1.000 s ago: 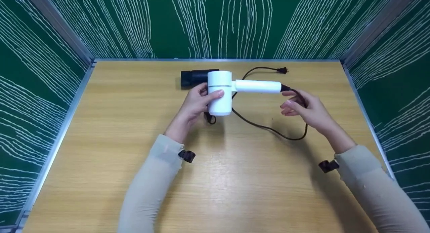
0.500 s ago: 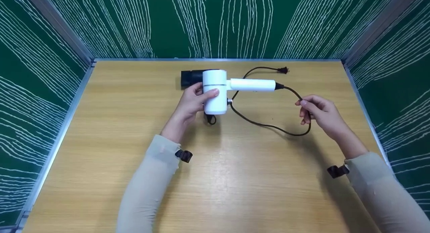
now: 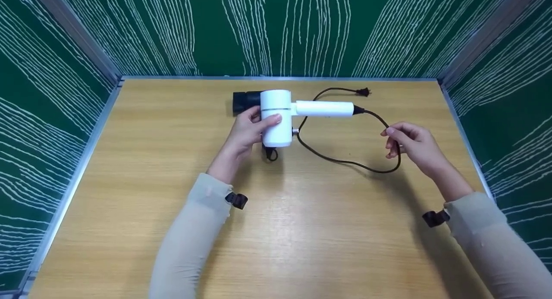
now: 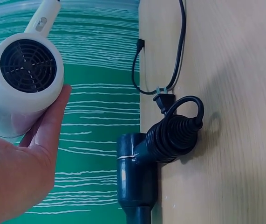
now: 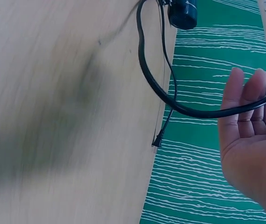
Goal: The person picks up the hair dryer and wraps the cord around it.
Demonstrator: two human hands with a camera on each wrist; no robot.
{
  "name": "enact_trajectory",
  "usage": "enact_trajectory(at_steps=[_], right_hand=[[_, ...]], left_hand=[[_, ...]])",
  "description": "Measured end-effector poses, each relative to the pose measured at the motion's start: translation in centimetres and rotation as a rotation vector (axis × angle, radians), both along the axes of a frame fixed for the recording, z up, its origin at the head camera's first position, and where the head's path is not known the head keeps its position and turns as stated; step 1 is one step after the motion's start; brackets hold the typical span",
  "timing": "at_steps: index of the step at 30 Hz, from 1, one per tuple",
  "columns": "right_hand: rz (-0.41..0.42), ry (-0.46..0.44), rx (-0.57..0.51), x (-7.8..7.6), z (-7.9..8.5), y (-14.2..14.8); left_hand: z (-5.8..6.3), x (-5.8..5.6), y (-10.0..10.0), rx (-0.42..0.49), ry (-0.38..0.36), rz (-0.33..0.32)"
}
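Observation:
My left hand grips the barrel of a white hair dryer, thumb across its front, and holds it above the table. Its handle points right, and in the left wrist view the round dark grille shows. From the handle end runs a black cord. My right hand pinches this cord between thumb and forefinger; the cord loops below the hand and back left. Behind the white dryer lies a black hair dryer, partly hidden in the head view, its cord wound round its handle.
The white dryer's plug lies near the table's back edge. The black dryer's plug sticks out beside its wound cord. Green walls with white streaks surround the wooden table at the back and both sides.
My right hand has moved right and slightly down from the handle end and now pinches the cord. The white dryer has shifted a little left. Over the last half second, almost nothing moved.

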State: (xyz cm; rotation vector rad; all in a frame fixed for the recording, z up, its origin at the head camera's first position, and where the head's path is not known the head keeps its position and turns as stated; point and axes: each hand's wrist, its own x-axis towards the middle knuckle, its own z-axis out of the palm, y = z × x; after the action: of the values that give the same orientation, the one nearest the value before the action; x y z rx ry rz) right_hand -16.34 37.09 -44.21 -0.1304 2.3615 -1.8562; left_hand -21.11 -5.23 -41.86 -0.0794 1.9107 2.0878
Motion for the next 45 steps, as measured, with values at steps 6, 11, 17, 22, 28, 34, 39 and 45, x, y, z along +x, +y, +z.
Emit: enact_trajectory(at_steps=[6,11,17,22,28,34,39,45], right_hand=[[0.004,0.002,-0.086,-0.1,-0.6,-0.1],[-0.005,-0.014,-0.063,-0.1,-0.8,0.3],[0.004,-0.015,-0.073,0.1,-1.0,0.9],[0.021,0.004,-0.061,0.1,-1.1,1.2],[0.025,-0.008,0.004,0.1,-1.1,1.6],[0.009,-0.013,0.101,-0.2,-1.1,2.1],[-0.001,-0.023,0.203,-0.8,-1.1,2.4],[-0.003,-0.038,0.306,-1.7,-1.1,3.1]], left_hand=[[-0.2,-0.1,-0.2,0.006,0.014,-0.006],[-0.4,-0.1,-0.4,-0.001,0.013,-0.002],[-0.6,-0.1,-0.4,-0.025,0.0,-0.01],[-0.8,0.0,-0.5,-0.039,-0.02,-0.01],[-0.9,0.1,-0.6,-0.044,-0.026,-0.028],[-1.1,0.2,-0.5,-0.026,-0.014,-0.046],[-1.2,0.2,-0.5,-0.033,-0.015,-0.045],[-1.6,0.2,-0.3,-0.04,-0.003,-0.057]])
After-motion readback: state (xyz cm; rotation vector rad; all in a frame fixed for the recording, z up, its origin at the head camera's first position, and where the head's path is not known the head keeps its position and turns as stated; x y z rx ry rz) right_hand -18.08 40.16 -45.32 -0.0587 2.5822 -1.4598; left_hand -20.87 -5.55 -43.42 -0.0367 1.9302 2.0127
